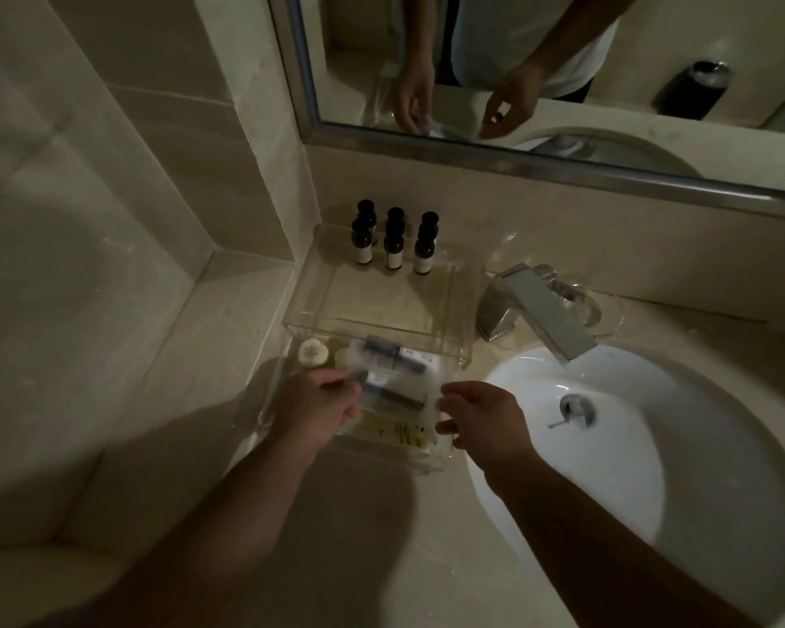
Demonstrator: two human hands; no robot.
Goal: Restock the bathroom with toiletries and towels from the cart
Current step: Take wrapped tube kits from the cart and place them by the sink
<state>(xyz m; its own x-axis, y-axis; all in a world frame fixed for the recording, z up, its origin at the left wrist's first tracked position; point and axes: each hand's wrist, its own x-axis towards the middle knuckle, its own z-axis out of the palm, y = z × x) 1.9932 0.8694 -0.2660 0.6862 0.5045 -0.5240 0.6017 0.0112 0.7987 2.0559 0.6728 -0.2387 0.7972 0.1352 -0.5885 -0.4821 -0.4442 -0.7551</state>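
The clear packet [395,394] with something dark inside lies in the low clear tray [431,464] on the counter [200,401], just left of the basin [699,423]. The left hand [318,405] reaches in over the tray's left side, wrist bent a little, thumb and curled fingers pinching the packet's near end. A second similar packet [395,355] lies just behind it, a small round wrapped soap [310,352] sits in the tray's far left corner, and some pale yellowish packets [395,435] lie at the front, too blurred to make out. The right hand [481,414] comes across from the basin side to the tray's right wall, thumb apart from the loosely curled fingers; I cannot tell whether it grips the wall. Behind, three small dark bottles [393,247] stand upright in a row on a raised clear shelf [381,305], with the tap [540,315] to their right.
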